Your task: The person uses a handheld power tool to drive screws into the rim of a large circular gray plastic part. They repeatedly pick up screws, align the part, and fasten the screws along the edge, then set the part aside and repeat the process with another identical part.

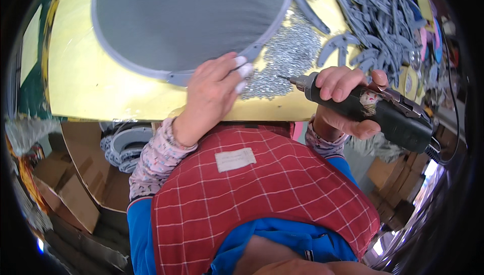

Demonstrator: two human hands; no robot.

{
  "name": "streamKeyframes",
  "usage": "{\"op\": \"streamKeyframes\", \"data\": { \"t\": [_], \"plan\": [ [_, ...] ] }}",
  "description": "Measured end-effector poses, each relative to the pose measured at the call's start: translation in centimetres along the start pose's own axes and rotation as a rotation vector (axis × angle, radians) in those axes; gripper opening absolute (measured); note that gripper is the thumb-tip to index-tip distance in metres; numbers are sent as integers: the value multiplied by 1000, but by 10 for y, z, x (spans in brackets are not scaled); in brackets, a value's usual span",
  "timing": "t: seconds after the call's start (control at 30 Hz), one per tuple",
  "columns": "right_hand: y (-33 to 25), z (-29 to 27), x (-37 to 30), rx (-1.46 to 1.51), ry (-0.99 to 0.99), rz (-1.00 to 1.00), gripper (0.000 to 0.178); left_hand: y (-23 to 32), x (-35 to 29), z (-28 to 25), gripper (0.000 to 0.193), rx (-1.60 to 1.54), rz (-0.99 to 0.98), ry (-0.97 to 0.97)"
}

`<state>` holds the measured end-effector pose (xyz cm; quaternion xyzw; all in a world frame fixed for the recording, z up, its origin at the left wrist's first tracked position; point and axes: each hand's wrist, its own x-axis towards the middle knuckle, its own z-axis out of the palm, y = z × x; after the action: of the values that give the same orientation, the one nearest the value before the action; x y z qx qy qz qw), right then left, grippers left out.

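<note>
A large round grey mesh screen with a pale grey rim lies on the yellow tabletop. Along its near edge runs a curved grey plastic piece, partly covered by my left hand. White covers wrap some of that hand's fingertips, which are bent and pressed together at the piece. My right hand grips a black electric screwdriver, its thin bit pointing left above the table. Between the hands a spread of small silvery screws lies beside the screen's rim.
Curved grey plastic parts are heaped at the far right. A black cord rises from the screwdriver's back end. Below the table's left side, an open cardboard box stands near stacked grey rings.
</note>
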<state>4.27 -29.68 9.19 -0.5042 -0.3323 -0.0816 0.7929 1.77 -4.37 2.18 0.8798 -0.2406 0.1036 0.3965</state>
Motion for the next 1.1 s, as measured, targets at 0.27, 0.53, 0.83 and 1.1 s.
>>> {"op": "streamKeyframes", "data": {
  "t": [0.27, 0.53, 0.83, 1.1],
  "plan": [
    [31, 27, 9, 94, -39, 0, 84, 8, 3, 5, 27, -38, -66, 45],
    [25, 33, 10, -22, -72, 58, 80, 5, 4, 13, 23, -16, -89, 72],
    [46, 17, 23, -99, 75, -93, 88, 4, 4, 12, 17, 14, -60, 58],
    [65, 10, 20, -206, 195, 28, 83, 4, 3, 8, 19, 19, -51, 49]
  ]
}}
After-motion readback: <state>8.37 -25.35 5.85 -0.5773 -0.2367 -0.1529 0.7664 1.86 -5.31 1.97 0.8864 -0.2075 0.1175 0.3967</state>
